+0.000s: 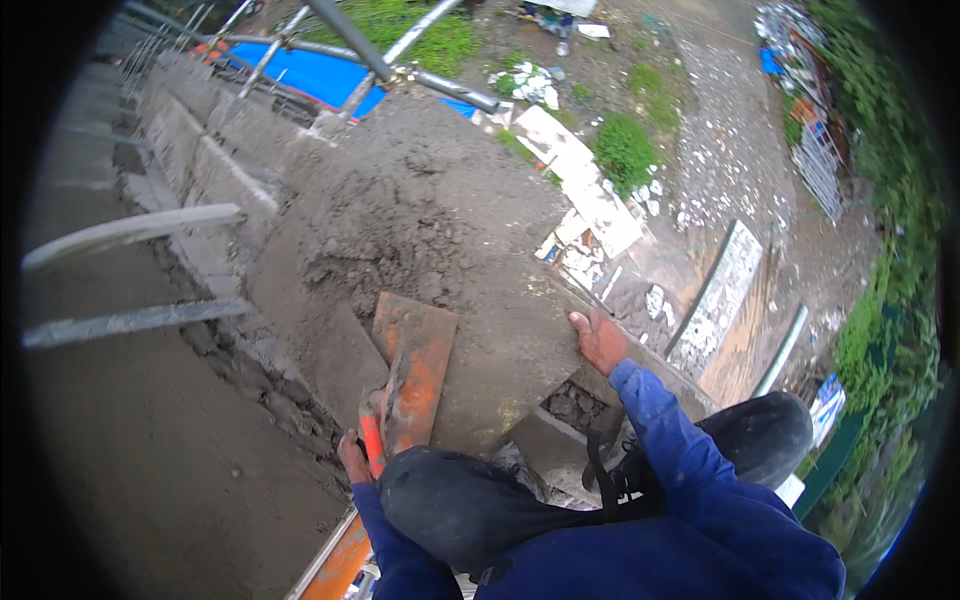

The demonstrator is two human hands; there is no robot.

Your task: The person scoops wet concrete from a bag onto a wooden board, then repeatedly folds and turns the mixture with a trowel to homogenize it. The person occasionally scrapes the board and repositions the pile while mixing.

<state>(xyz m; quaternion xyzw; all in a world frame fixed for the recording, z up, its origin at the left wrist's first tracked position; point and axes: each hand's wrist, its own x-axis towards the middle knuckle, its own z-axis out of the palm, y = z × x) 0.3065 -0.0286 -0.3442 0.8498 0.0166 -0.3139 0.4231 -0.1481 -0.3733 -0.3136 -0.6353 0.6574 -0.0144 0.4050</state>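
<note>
My right hand (pixel 600 343) holds the outer edge of a mortar-covered board (pixel 487 352), its thumb on top. My left hand (pixel 354 457) is low beside the wet-looking plastered wall (pixel 172 442), near the red-orange handle (pixel 371 436) of a trowel. Whether its fingers grip anything is hidden. A worn orange plastering float (pixel 431 367) lies on the board with its handle up. Against it rests a flat grey plate (pixel 341 360), coated with mortar. Beyond these tools spreads a heap of grey mortar (pixel 397 232).
Scaffold tubes (pixel 360 45) cross at the far end, and two pipes (pixel 135 322) stick out at the left. My bent knee (pixel 450 502) is close to the float. Beside the board, a gap shows rubble (pixel 576 405). Far below lies ground with planks (pixel 716 289).
</note>
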